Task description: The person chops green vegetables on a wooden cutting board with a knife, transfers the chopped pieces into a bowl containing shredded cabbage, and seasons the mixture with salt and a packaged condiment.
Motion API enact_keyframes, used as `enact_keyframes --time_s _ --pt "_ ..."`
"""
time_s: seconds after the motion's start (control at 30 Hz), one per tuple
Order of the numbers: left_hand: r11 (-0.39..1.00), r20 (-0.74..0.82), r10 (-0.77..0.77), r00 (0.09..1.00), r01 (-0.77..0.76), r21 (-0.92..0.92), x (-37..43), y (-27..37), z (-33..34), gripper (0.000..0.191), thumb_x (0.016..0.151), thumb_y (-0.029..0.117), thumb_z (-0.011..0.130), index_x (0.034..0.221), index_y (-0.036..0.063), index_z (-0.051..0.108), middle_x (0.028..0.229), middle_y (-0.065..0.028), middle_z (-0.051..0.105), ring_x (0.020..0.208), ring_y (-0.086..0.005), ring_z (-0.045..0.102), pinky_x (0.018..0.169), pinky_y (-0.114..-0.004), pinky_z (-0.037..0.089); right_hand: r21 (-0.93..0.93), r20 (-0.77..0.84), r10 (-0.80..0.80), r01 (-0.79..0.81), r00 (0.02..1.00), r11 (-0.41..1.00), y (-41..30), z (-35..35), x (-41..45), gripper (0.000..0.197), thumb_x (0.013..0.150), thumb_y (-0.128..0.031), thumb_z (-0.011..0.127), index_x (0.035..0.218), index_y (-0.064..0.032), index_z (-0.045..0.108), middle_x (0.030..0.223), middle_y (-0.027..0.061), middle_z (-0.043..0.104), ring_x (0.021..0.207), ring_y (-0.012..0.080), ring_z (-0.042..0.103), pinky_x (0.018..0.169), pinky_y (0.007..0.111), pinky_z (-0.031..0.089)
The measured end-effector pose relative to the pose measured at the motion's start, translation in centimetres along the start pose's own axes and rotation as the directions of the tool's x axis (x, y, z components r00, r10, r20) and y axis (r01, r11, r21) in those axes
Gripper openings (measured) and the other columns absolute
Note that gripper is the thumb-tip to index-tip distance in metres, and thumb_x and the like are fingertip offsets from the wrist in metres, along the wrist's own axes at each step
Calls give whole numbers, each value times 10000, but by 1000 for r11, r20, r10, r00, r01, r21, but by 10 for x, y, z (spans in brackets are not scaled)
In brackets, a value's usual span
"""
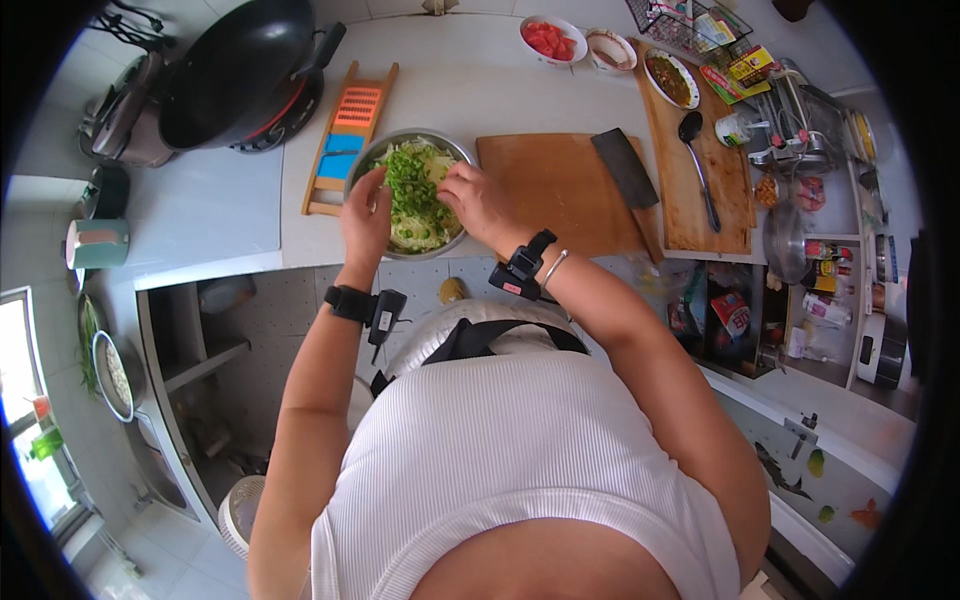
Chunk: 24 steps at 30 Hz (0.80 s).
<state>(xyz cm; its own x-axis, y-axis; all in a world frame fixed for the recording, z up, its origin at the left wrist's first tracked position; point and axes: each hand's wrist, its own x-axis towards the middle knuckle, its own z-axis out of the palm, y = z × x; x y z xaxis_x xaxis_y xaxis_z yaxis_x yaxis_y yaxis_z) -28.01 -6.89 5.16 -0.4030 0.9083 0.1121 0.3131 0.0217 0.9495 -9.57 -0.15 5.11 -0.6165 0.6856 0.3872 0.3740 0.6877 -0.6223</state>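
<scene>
A round metal bowl (466, 147) stands near the counter's front edge. Chopped green vegetable (411, 184) is heaped in it over pale shreds (416, 238). My left hand (367, 214) is at the bowl's left side, its curled fingertips over the rim beside the greens. From the right, my right hand (480, 199) reaches over the rim with bent fingers close to the heap. Whether either hand pinches any greens is hidden by the fingers. Right of the bowl lies a wooden cutting board (551, 191), with a cleaver (626, 169) resting on its right part.
A wooden-framed grater (349, 142) lies left of the bowl, near a black wok (236, 75) on a cooker. At the back are bowls of cut tomato (551, 43) and residue (611, 52). A second board (675, 187) holds a ladle (699, 161) and a sauce dish (672, 79).
</scene>
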Motion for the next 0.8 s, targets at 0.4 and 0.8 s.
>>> enact_keyframes --time_s 0.4,0.8 --pt "130 375 -719 585 643 -755 15 30 -26 498 964 384 287 1286 11 361 1263 -201 463 1063 -301 488 932 -460 386 47 -94 -157 162 983 986 -31 31 22 218 780 -62 585 991 -9 595 949 112 596 918 282 579 781 362 473" --pt "125 490 -630 603 701 -702 16 31 -40 542 952 369 356 1359 23 265 1390 -184 305 1253 -323 368 1026 -508 304 141 363 122 -184 924 973 -35 15 18 329 797 15 518 1118 -48 551 1173 163 533 1030 322 543 826 409 460"
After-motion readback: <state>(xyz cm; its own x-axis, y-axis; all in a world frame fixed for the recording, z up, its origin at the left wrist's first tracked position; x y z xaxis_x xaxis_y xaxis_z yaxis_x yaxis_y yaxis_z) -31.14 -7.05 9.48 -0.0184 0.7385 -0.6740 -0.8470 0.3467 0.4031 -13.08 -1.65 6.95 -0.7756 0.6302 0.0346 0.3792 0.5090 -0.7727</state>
